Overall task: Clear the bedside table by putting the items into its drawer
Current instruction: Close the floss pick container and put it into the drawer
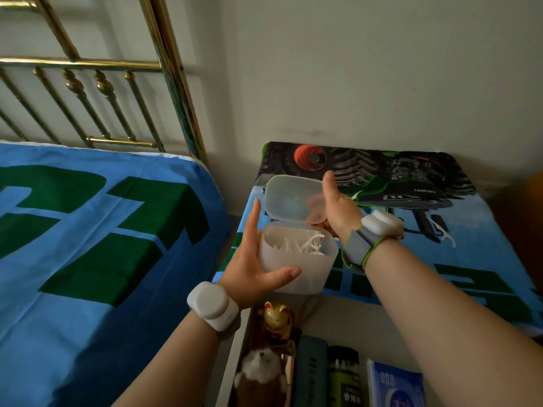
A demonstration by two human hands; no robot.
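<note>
A translucent white plastic box [296, 259] full of white floss picks is held in the air over the left front corner of the bedside table [411, 254]. My left hand [255, 268] grips the box body from the left, thumb across its front. My right hand [338, 210] holds the hinged clear lid [291, 198], which stands open and upright. Two loose white floss picks [443, 233] lie on the table's blue printed cover, to the right of my right wrist. The open drawer [338, 324] is below the hands.
In the drawer sit a gold lucky-cat figure [277, 318], a plush toy [261, 368], a dark teal case [311, 374], a green bottle [343, 377] and a blue packet [396, 386]. A bed with a blue and green cover [102, 245] and brass headboard [102, 83] is to the left.
</note>
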